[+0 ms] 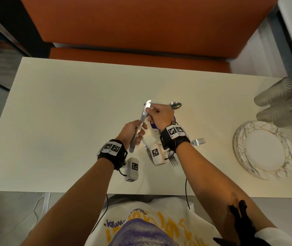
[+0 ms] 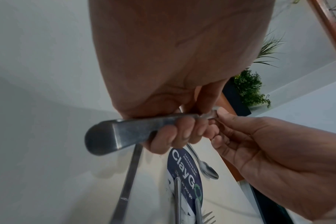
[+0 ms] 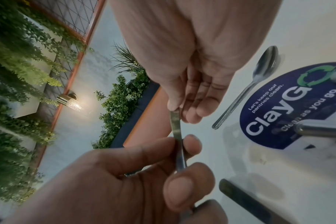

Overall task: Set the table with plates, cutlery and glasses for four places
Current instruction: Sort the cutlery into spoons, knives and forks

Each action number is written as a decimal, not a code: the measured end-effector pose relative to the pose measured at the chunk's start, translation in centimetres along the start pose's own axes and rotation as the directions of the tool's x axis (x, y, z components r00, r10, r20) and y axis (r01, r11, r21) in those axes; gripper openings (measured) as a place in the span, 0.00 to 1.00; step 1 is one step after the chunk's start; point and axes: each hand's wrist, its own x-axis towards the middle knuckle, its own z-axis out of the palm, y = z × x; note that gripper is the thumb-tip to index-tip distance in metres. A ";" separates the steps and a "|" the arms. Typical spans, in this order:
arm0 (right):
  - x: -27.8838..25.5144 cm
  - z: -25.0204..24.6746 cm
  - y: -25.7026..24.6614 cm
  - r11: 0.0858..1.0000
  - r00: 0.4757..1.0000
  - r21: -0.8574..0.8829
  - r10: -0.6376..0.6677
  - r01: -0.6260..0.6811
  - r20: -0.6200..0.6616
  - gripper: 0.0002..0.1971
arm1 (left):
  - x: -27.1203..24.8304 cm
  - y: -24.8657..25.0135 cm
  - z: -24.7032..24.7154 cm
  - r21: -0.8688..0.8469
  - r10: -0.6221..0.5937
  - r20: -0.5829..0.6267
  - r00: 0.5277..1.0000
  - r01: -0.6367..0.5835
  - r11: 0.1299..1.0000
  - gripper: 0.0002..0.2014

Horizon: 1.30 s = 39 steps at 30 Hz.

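Note:
A steel table knife [image 1: 142,119] is held in the air over the middle of the white table [image 1: 70,112]. My left hand [image 1: 138,134] grips its handle [image 2: 125,131], fingers curled round it. My right hand [image 1: 148,110] pinches the blade [image 3: 177,133] near the tip between thumb and fingers. On the table under the hands lie a second knife [image 1: 146,148], two forks [image 1: 197,141] [image 1: 173,160] and a spoon [image 1: 175,105]. A stack of white plates [image 1: 264,150] with gold lines sits at the right, and several clear glasses [image 1: 283,103] stand behind it.
A round blue "ClayGo" sticker [image 3: 297,106] is on the tabletop beneath the loose cutlery. An orange bench seat [image 1: 138,57] runs along the table's far side. Plants [image 3: 123,97] and a wall lamp [image 3: 71,101] stand beyond it.

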 end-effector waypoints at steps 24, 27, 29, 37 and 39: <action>-0.5 0.7 0.2 0.984 0.998 0.171 0.047 -0.055 0.050 0.13 | 0.1 -0.9 -1.0 0.079 -0.030 -0.102 0.994 0.039 0.996 0.22; -1.6 1.2 2.2 0.997 0.991 0.001 0.074 -0.074 0.114 0.13 | -0.2 -1.5 -1.8 0.128 0.011 -0.168 0.986 0.010 0.992 0.22; -2.5 1.6 4.0 0.972 0.983 -0.234 0.062 -0.020 0.174 0.11 | -0.2 -2.1 -2.5 0.129 0.007 -0.206 0.979 0.020 0.991 0.21; -6.0 4.3 6.9 0.773 0.959 -0.634 0.194 -0.019 0.208 0.14 | 0.1 -4.0 -3.7 0.105 0.007 -0.214 0.977 0.015 0.994 0.18; -6.5 5.2 6.8 0.757 0.965 -0.652 0.197 -0.036 0.175 0.11 | 0.1 -4.3 -3.9 0.132 0.023 -0.218 0.976 0.006 0.991 0.16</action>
